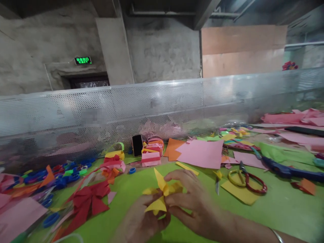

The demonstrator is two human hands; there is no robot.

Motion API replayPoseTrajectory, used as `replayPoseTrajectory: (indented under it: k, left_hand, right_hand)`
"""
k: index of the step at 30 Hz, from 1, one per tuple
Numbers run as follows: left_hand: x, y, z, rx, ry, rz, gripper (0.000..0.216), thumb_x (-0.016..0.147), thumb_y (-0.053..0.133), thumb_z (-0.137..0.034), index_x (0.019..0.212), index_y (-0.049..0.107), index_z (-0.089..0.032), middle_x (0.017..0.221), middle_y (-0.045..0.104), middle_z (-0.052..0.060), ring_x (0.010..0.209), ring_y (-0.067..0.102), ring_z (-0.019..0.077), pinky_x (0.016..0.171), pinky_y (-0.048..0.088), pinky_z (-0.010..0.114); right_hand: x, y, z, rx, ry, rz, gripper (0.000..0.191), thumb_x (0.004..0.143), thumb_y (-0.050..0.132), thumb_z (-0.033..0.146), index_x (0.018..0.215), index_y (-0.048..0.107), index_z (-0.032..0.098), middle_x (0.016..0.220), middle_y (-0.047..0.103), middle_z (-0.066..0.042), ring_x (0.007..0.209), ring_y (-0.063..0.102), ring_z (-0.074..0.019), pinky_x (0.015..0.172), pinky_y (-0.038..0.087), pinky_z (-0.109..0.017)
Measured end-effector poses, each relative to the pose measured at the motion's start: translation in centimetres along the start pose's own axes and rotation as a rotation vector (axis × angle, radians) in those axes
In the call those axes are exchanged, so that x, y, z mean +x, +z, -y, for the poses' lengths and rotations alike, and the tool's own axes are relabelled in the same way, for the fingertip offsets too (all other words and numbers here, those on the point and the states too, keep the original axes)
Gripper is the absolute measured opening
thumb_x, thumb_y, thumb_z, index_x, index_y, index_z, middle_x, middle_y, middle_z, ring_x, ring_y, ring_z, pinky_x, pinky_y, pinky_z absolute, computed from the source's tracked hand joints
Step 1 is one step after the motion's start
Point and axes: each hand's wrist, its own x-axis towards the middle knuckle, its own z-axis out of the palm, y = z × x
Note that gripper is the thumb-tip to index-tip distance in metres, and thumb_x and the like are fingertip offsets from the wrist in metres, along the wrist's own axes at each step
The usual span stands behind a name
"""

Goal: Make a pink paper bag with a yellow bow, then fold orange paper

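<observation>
A yellow paper flower (160,185) with pointed petals is held between my two hands, above the green table surface (131,199). My left hand (144,216) grips it from below and the left, its fingers partly hidden under the petals. From the right, my right hand (191,197) closes its fingers on the flower's petals and middle. Right of my hands, scissors (249,179) with one yellow and one red handle lie on a yellow paper sheet (238,192). A red paper bow (89,199) lies to the left.
A pink sheet (202,153) and an orange sheet (173,148) lie ahead. A phone (137,145) leans beside small paper bags (151,155). Blue rings (60,182) and scraps spread on the left. A dark blue glue gun (286,168) lies right. A perforated metal screen (126,108) stands behind.
</observation>
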Motion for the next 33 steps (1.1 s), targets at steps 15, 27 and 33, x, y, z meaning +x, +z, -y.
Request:
replayPoseTrajectory:
  k: [15, 27, 33]
  left_hand:
    - [0.1, -0.2, 0.2, -0.033, -0.093, 0.094, 0.014, 0.073, 0.048, -0.005, 0.064, 0.052, -0.014, 0.053, 0.057, 0.000, 0.050, 0.053, 0.0102, 0.064, 0.044, 0.026]
    - [0.3, -0.5, 0.4, -0.022, -0.135, 0.166, 0.018, 0.078, 0.045, -0.012, 0.064, 0.056, -0.014, 0.049, 0.053, -0.001, 0.047, 0.051, 0.0111, 0.061, 0.041, 0.028]
    - [0.2, -0.2, 0.3, -0.098, -0.164, 0.166, 0.027, 0.083, 0.040, -0.015, 0.062, 0.056, -0.012, 0.049, 0.055, 0.000, 0.046, 0.053, 0.0107, 0.061, 0.042, 0.027]
  right_hand:
    - [0.0, 0.3, -0.1, -0.002, 0.033, -0.011, 0.019, 0.084, 0.049, 0.010, 0.092, 0.063, 0.021, 0.099, 0.063, -0.005, 0.090, 0.056, -0.0172, 0.076, 0.045, -0.034]
    - [0.2, -0.2, 0.0, -0.049, -0.053, -0.096, 0.025, 0.080, 0.047, 0.005, 0.078, 0.065, 0.023, 0.112, 0.063, -0.004, 0.103, 0.056, -0.0185, 0.086, 0.045, -0.038]
    - [0.4, -0.6, 0.1, -0.189, -0.123, -0.023, 0.021, 0.079, 0.052, 0.009, 0.079, 0.066, 0.023, 0.119, 0.060, -0.004, 0.108, 0.053, -0.0209, 0.092, 0.043, -0.042]
